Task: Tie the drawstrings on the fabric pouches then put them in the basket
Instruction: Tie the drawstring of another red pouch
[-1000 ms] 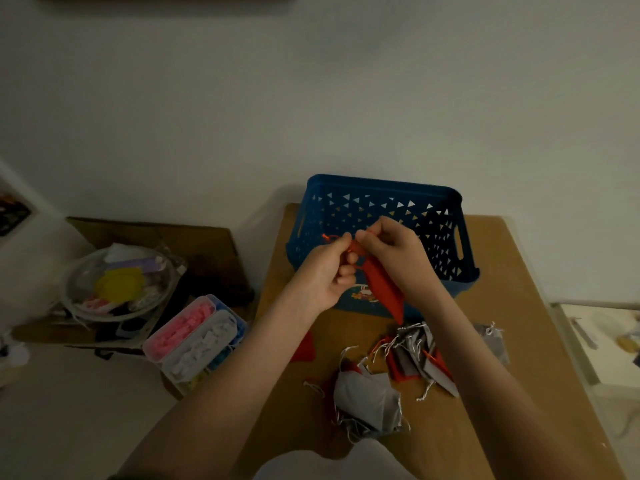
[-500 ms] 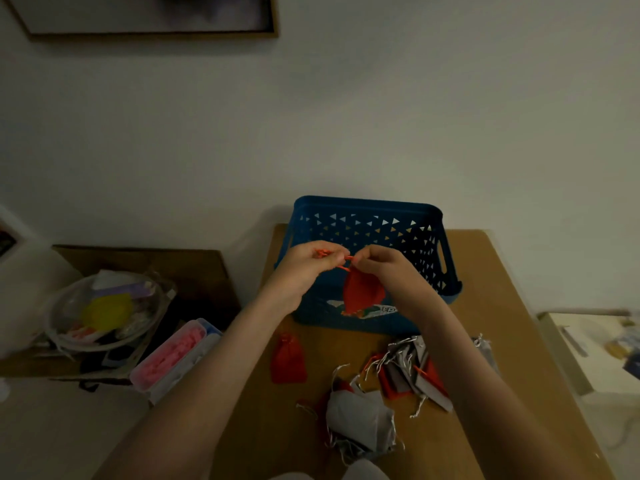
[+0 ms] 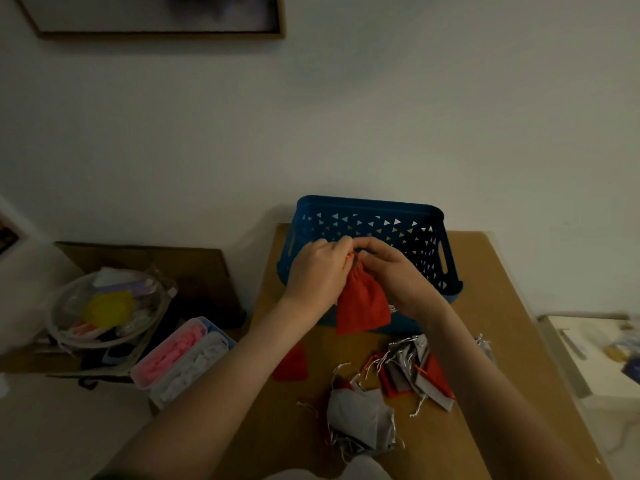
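A red fabric pouch (image 3: 362, 303) hangs in front of the blue plastic basket (image 3: 370, 209), its neck gathered tight. My left hand (image 3: 317, 268) and my right hand (image 3: 391, 268) meet at that neck, and both pinch its orange drawstring. The basket stands at the far end of the wooden table (image 3: 491, 306). On the table near me lie a pile of grey pouches (image 3: 362, 417), a mixed stack of red and grey pouches (image 3: 415, 372) and a single red pouch (image 3: 291, 363), partly hidden behind my left forearm.
Left of the table, lower down, sit a clear bowl of small items (image 3: 107, 310) and a plastic box with pink and white contents (image 3: 183, 358) beside cardboard. A pale surface with objects (image 3: 595, 351) lies to the right. A framed picture (image 3: 156, 15) hangs on the wall.
My hands have come together at the pouch's neck, which is now cinched. The pouch hangs lower and fuller, and the view has tilted upward.
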